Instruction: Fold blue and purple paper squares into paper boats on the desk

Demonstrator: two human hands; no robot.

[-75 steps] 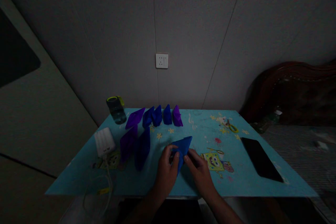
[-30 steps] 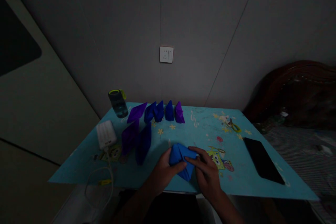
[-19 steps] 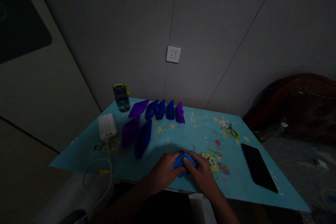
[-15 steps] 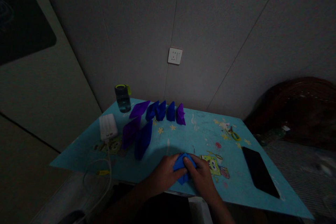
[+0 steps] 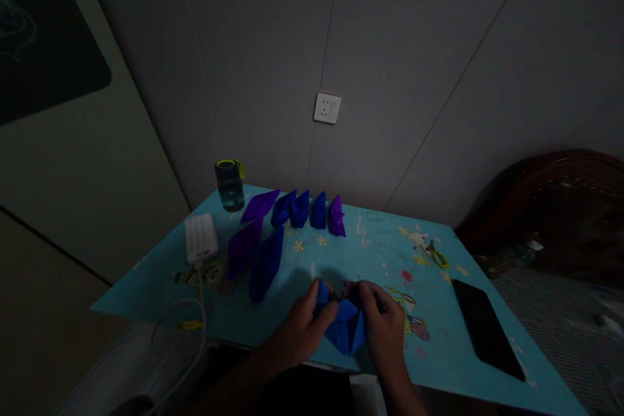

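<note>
Between my two hands is a blue folded paper piece, partly opened out above the table's front edge. My left hand pinches its left corner between thumb and fingers. On the other side, my right hand grips the right edge. Some of the far side of the paper is hidden behind my fingers. Beyond them stand several folded paper boats, among them a purple one and a dark blue one. Closer on the left lie a larger blue folded boat and a purple one.
A water bottle and a white power bank with a cable stand on the left of the blue table. Scissors with yellow-green handles lie at the back right. A black phone rests along the right edge.
My hands have moved apart, each to its own side of the blue paper. The paper has spread from a compact bundle into a wider, open shape. The view has shifted slightly.
</note>
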